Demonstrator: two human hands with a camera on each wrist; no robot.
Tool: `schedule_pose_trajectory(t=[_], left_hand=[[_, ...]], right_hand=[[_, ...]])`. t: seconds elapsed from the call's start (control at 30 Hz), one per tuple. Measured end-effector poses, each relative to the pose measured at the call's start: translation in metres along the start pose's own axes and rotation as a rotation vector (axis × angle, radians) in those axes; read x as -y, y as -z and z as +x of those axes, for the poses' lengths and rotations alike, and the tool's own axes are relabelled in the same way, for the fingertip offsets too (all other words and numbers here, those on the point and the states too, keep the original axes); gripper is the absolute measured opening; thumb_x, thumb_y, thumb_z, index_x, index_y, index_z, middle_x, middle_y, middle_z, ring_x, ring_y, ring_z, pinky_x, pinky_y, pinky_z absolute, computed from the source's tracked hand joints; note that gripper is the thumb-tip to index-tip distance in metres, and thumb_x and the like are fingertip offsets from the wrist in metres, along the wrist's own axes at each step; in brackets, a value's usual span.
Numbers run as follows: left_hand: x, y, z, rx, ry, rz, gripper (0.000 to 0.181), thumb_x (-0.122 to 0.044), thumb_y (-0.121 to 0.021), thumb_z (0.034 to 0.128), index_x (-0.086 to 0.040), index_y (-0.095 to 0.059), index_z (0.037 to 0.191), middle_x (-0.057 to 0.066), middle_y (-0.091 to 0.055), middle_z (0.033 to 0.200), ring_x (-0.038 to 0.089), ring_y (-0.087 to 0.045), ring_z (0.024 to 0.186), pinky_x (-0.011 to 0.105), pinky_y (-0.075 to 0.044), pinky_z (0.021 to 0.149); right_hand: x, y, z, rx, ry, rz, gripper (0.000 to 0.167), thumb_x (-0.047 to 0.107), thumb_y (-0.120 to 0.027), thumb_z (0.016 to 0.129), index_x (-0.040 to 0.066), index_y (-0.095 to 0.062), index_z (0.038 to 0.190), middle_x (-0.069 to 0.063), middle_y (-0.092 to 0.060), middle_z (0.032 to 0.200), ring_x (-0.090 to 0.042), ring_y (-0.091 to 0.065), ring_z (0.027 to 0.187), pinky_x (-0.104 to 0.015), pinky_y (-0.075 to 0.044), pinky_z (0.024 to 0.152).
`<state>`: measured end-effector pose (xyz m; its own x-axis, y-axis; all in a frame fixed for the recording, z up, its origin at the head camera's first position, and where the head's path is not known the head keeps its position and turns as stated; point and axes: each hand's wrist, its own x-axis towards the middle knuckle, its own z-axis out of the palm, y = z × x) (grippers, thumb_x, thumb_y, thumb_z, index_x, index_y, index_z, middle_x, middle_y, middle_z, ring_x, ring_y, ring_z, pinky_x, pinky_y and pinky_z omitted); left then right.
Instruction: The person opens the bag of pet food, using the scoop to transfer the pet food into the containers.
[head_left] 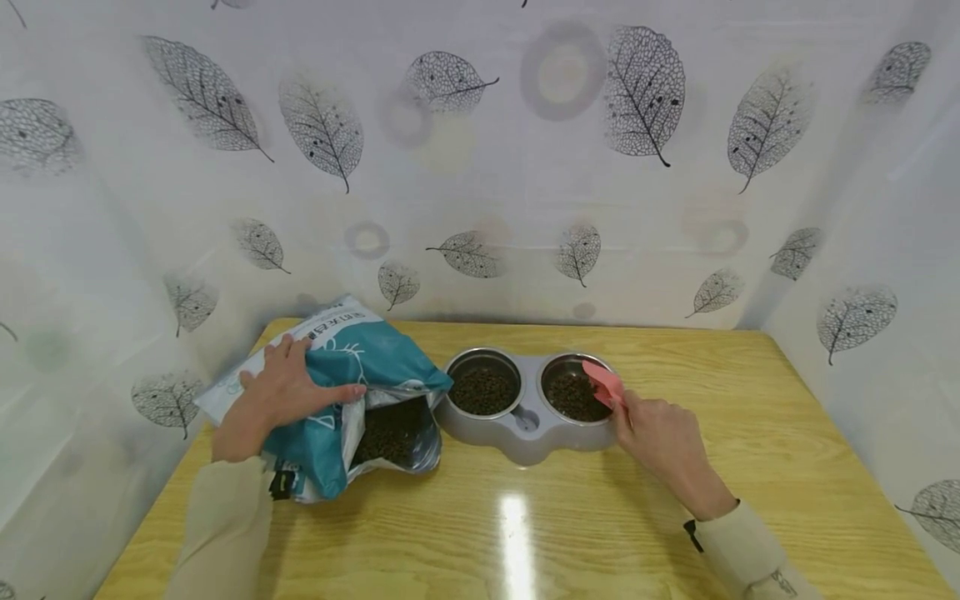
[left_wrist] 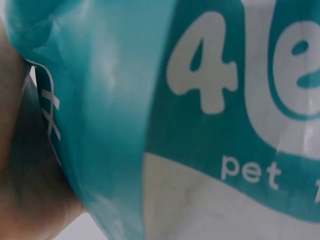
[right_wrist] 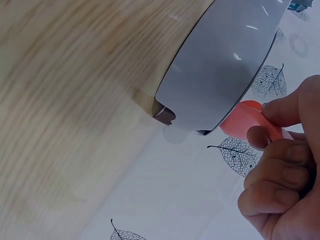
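In the head view my right hand [head_left: 666, 437] holds a pink scoop [head_left: 604, 383] by its handle, its blade tilted over the right bowl [head_left: 543, 385]. The right wrist view shows the thumb and curled fingers pinching that scoop [right_wrist: 247, 120] beside the feeder's grey side. Brown kibble [head_left: 573, 395] lies in the right bowl. My left hand [head_left: 281, 396] rests with fingers spread on a teal and white pet food bag [head_left: 390, 350], thumb stretched toward its mouth. The bag lies on its side, and kibble [head_left: 390, 433] shows inside. Printed bag [left_wrist: 110, 100] fills most of the left wrist view.
The grey double feeder [head_left: 528, 450] stands on a wooden table [head_left: 757, 433], right of the bag. Its left bowl [head_left: 452, 371] also holds kibble [head_left: 483, 390]. A white curtain with leaf prints [head_left: 495, 167] hangs behind the table and along both sides.
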<state>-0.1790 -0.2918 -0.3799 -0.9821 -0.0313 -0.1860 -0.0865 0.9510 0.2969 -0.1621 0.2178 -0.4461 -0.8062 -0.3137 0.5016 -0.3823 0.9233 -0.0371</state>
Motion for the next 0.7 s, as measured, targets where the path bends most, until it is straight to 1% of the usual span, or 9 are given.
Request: schedule_pose_trajectory(t=[0.23,0.3,0.37,0.47,0.6,0.7], left_hand=[[0.0,-0.001,0.0,-0.004,0.001,0.0,0.137,-0.088,-0.062,0.0742,0.01,-0.016,0.159,0.042,-0.009,0.161,0.065,-0.007,0.146,0.092,-0.011,0.1],[0.0,0.0,0.0,-0.002,0.0,-0.003,0.137,-0.087,-0.062,0.0744,0.01,-0.016,0.159,0.042,-0.008,0.161,0.066,-0.006,0.146,0.092,-0.01,0.1],[-0.001,-0.001,0.0,-0.002,0.0,-0.002,0.137,-0.087,-0.062,0.0747,0.01,-0.016,0.159,0.042,-0.008,0.161,0.066,-0.005,0.146,0.092,-0.01,0.1],[-0.001,0.0,-0.001,-0.002,0.001,-0.002,0.136,-0.087,-0.062,0.0748,0.01,-0.016,0.159,0.042,-0.008,0.161,0.066,-0.005,0.146,0.092,-0.01,0.1],[-0.001,0.0,-0.001,-0.002,0.002,-0.006,0.136,-0.086,-0.063,0.0752,0.01,-0.016,0.159,0.042,-0.007,0.162,0.066,-0.005,0.147,0.092,-0.009,0.101],[-0.002,0.0,-0.001,0.0,0.003,-0.007,0.136,-0.086,-0.063,0.0755,0.01,-0.015,0.159,0.042,-0.007,0.162,0.065,-0.005,0.147,0.092,-0.01,0.101]], right_hand=[[-0.005,-0.002,-0.001,-0.122,0.095,-0.042,0.031,0.019,-0.067,0.089,0.011,-0.044,0.069,0.006,-0.024,0.05,-0.007,-0.019,0.043,-0.022,-0.013,0.04],[-0.005,-0.002,-0.002,-0.132,0.096,-0.041,0.031,0.019,-0.067,0.089,0.01,-0.045,0.07,0.005,-0.025,0.05,-0.007,-0.018,0.043,-0.022,-0.013,0.04],[-0.004,-0.001,-0.002,-0.123,0.077,-0.019,0.031,0.017,-0.068,0.089,0.01,-0.045,0.069,0.006,-0.025,0.051,-0.007,-0.019,0.043,-0.022,-0.014,0.04],[0.001,0.001,-0.002,-0.072,0.006,0.092,0.034,0.014,-0.069,0.092,0.012,-0.044,0.068,0.007,-0.026,0.052,-0.007,-0.023,0.045,-0.022,-0.018,0.042],[0.014,0.005,-0.001,0.035,-0.129,0.311,0.036,0.017,-0.065,0.099,0.015,-0.046,0.069,0.01,-0.027,0.056,-0.004,-0.026,0.049,-0.021,-0.022,0.048],[0.027,0.007,0.0,0.087,-0.181,0.455,0.036,0.019,-0.062,0.103,0.016,-0.048,0.07,0.012,-0.029,0.058,0.0,-0.027,0.05,-0.02,-0.024,0.049]])
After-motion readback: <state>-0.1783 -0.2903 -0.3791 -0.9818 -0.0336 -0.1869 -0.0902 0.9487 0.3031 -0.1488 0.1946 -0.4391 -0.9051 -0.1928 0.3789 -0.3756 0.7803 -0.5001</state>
